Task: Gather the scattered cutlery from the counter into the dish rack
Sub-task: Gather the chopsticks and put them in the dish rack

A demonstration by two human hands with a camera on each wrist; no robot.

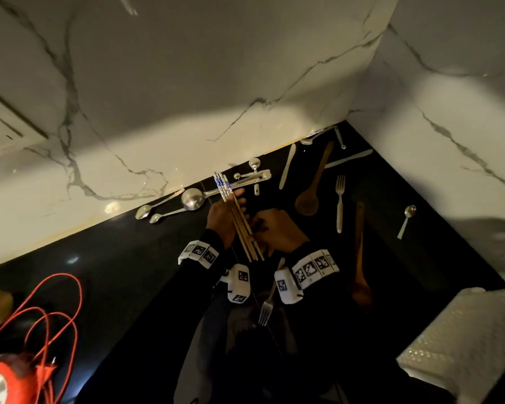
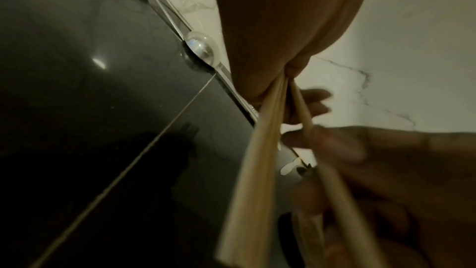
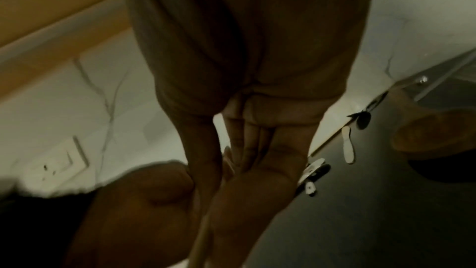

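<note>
My left hand (image 1: 226, 214) grips a bundle of wooden chopsticks (image 1: 243, 230) with blue-and-white patterned tops, held over the black counter (image 1: 129, 258). My right hand (image 1: 267, 227) is beside it, thumb and fingers pinching the chopsticks lower down. The left wrist view shows the chopsticks (image 2: 257, 160) coming out of the left palm, with blurred right-hand fingers (image 2: 327, 142) on one stick. Loose on the counter lie a steel ladle (image 1: 192, 198), two steel spoons (image 1: 143, 212), a white fork (image 1: 340, 199), a wooden spoon (image 1: 311, 196), a wooden spatula (image 1: 360, 258), a steel fork (image 1: 267, 306) and a small spoon (image 1: 407, 218).
White knives (image 1: 287, 167) and small metal tools (image 1: 254, 176) lie along the marble wall (image 1: 187, 97). A white textured object (image 1: 464, 330) sits at the bottom right; I cannot tell what it is. An orange cable reel (image 1: 18, 371) with loops of cord is at the bottom left.
</note>
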